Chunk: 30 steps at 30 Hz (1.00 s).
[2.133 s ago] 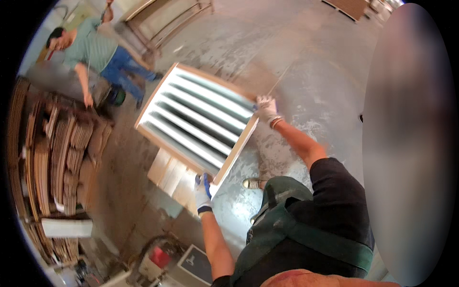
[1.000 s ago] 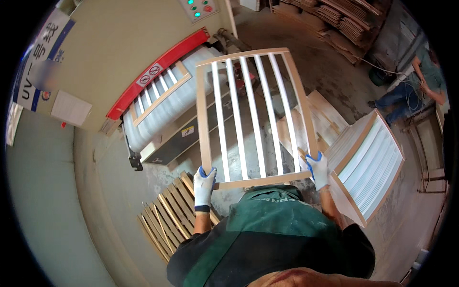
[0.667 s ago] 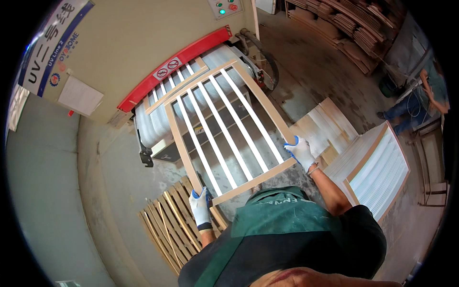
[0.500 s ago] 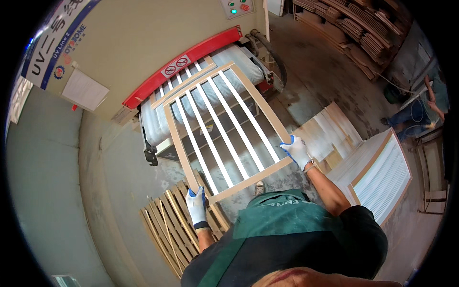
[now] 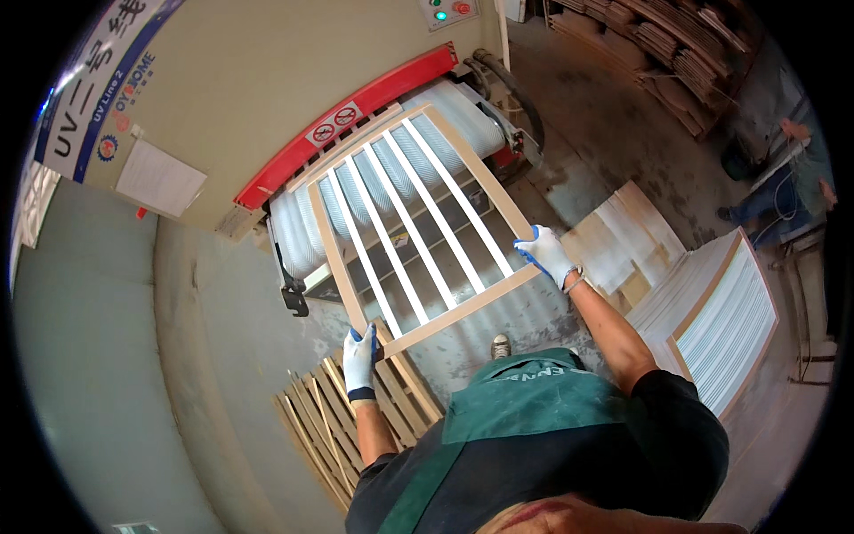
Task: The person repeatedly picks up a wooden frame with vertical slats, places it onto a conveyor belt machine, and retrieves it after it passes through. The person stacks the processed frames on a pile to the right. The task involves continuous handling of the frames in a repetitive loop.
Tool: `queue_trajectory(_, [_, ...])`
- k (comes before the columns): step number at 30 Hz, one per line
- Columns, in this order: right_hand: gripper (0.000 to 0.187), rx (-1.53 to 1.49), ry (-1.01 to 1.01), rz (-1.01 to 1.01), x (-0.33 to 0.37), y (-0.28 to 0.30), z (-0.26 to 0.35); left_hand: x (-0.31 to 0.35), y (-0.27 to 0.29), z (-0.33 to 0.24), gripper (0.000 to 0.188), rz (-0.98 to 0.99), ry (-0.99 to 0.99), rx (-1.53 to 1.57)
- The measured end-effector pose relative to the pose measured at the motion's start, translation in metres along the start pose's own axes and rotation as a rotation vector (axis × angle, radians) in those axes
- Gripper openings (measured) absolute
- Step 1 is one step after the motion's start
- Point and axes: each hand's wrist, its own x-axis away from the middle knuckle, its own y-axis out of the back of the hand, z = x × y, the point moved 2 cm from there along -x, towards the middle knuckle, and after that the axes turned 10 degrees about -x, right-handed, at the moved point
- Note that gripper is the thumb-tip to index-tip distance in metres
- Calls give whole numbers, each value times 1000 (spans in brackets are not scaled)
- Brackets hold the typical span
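- Floor (image 5: 238, 343): grey, stained.
- Your left hand (image 5: 359, 358), right hand (image 5: 544, 254): each pinching the frame (image 5: 463, 311) near a corner.
- Risk: uneven hold could skew it against the belt (image 5: 295, 233).

The gloved left hand (image 5: 360, 358) is curled around the near left corner of the slatted frame (image 5: 458, 315), the gloved right hand (image 5: 544, 254) around its near right corner. The left forearm (image 5: 374, 432) points toward the frame, while the right forearm (image 5: 614, 334) slants leftward to it.
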Motion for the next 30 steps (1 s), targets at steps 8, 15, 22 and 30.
queue_trajectory(8, [73,-104,137,-102,-21,-1,-49,-43,-6,-1,27,147,17,193])
queue_trajectory(15, [61,-159,11,-219,38,33,-140,-92,-2,15,28,152,20,138])
queue_trajectory(22, [42,-94,-360,-403,148,106,-218,-163,-8,24,23,205,64,312])
queue_trajectory(30, [40,8,-561,-1235,280,230,-214,-214,20,-2,46,-113,-136,-263])
